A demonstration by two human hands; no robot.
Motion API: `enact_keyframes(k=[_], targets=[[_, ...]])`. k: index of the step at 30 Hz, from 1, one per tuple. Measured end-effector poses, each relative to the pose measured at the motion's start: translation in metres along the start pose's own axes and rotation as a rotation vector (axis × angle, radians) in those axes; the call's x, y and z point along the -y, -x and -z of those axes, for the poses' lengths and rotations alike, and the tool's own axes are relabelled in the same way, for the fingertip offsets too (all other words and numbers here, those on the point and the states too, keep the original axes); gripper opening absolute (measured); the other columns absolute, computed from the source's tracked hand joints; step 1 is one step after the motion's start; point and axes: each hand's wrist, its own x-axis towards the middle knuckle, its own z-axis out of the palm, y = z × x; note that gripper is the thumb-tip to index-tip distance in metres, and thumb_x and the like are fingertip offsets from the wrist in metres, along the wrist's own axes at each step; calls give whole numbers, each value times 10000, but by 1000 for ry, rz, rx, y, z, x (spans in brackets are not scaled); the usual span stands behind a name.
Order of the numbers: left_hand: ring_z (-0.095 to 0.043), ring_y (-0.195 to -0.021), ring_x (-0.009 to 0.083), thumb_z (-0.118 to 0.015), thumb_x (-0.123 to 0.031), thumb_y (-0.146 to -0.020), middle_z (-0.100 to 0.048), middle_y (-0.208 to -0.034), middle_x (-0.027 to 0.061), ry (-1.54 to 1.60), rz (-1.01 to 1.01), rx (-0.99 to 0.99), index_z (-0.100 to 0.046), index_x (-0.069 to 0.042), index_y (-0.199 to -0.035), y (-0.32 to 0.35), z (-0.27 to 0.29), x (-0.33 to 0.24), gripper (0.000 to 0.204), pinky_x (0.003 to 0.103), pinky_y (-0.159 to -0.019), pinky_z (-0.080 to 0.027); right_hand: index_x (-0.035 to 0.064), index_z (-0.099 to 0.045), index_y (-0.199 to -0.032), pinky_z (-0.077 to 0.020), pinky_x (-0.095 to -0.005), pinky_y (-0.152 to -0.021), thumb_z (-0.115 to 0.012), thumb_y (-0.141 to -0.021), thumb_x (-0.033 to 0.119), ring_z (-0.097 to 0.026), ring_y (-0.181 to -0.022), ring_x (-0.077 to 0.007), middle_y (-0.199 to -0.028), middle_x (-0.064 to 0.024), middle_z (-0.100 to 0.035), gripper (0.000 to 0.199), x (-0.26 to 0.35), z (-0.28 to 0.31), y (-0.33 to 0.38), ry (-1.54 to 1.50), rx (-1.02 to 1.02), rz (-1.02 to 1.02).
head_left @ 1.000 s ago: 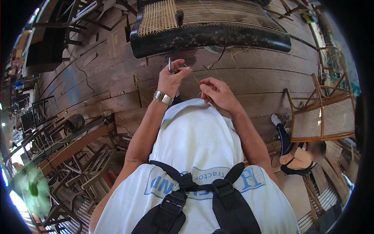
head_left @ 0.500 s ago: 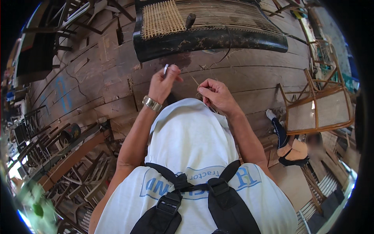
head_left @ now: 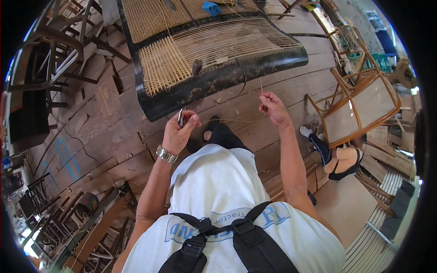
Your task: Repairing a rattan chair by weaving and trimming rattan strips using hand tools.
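Observation:
My left hand (head_left: 177,133), a metal watch on its wrist, is closed with a small silver and dark metal tool (head_left: 180,118) at its fingers; its exact kind is unclear. A thin pale cane strand (head_left: 234,120) stretches from near my left fingertips toward my right hand (head_left: 276,111). That hand pinches the cane, and a short end points up past the fingertips. Beyond both hands lies a black-framed panel (head_left: 214,88) of half-woven cane. Its left part is woven in a lattice (head_left: 164,66); parallel strands run across the rest. A dark peg (head_left: 196,67) stands at the lattice's edge.
A blue crumpled thing (head_left: 211,8) lies on the panel's far part. To the right stand a wooden chair with cane panels (head_left: 359,111) and another person (head_left: 343,159) close to it. Stacked chair frames (head_left: 59,54) fill the left side, above a plank floor (head_left: 104,118).
My hands have moved apart, the right one outward to the right, and the cane strand now spans between them. The view has shifted, showing more of the panel's far part.

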Motion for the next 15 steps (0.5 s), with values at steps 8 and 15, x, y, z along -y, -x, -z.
enact_keyframes(k=[8, 15], targets=[[-611, -821, 90, -639, -253, -953, -664, -862, 20, -53, 220, 88, -616, -12, -1038, -15, 0, -45, 257, 235, -727, -475, 110, -617, -974, -439, -216, -603, -635, -937, 176, -579, -680, -77, -796, 40, -606, 78, 13, -24, -50, -81, 371, -162], [-526, -641, 33, -638, -263, -953, -679, -836, 19, 0, 397, 17, -618, -32, -1052, -36, 28, -84, 252, 196, -570, -414, 76, -660, -893, -426, -210, -561, -648, -907, 152, -497, -635, -41, -740, 55, -556, 79, 95, 49, -83, 557, 30, 107]])
